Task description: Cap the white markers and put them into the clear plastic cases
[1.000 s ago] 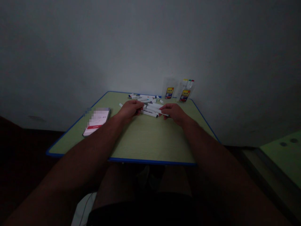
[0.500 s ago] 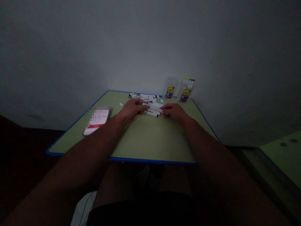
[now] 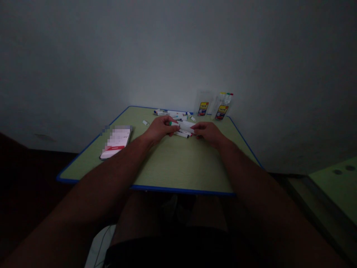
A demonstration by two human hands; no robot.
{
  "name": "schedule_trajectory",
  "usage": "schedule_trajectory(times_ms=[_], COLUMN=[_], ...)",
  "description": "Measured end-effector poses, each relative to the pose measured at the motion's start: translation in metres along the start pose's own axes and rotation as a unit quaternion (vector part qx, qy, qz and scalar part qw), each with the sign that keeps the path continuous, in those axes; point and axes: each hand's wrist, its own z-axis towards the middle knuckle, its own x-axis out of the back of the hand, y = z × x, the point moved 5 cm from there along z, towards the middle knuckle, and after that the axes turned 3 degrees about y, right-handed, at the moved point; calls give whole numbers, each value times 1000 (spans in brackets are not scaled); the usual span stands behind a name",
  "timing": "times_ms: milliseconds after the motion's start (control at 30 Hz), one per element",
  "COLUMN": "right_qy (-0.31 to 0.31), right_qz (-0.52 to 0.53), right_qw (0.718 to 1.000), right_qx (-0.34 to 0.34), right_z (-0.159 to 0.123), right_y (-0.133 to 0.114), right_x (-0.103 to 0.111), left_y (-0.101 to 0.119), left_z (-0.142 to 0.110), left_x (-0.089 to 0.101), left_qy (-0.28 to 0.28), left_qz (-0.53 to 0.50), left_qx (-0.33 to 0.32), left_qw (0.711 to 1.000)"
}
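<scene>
Over the table point(image 3: 181, 160), left fingers point(image 3: 173, 129) and right fingers point(image 3: 199, 127) pinch a white marker point(image 3: 186, 128)

No words or numbers we can read, yellow-and-dark labels point(image 3: 203, 108) on two clear cases point(image 3: 205, 96) near the far right corner of the tabletop point(image 3: 181, 163), print too small for us, a phone point(image 3: 115, 148) by the left edge, screen text blurred.

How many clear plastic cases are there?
2, both at the back of the blue-edged green table: the left labelled clear plastic case, and the right labelled case, holding colour-capped white markers.
</scene>
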Motion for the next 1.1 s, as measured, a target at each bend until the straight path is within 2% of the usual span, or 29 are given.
schedule_trajectory(times_ms=[200, 433, 567, 800, 967, 1100], right_qy=[-5, -3, -18, -63, -52, -21], right_qz=[43, 93, 103, 150, 159, 137], right_qw=[999, 993, 991, 983, 982, 987], right_qx=[26, 69, 90, 86, 82, 78], right_z=[-2, -5, -8, -11, -10, -5], right_y=[-5, -13, -19, -19, -18, -15], right_x=[-1, -4, -5, -10, -11, -7], left_y=[-7, -11, -9, -9, -10, -11], left_z=[6, 5, 2, 0, 1, 4], left_x=[12, 16, 13, 10, 11, 15], left_qy=[48, 90, 94, 72, 74, 89], left_qz=[66, 77, 59, 36, 42, 52], left_qx=[-15, 46, 79, 105, 102, 76], left_qw=[997, 992, 991, 991, 991, 992])
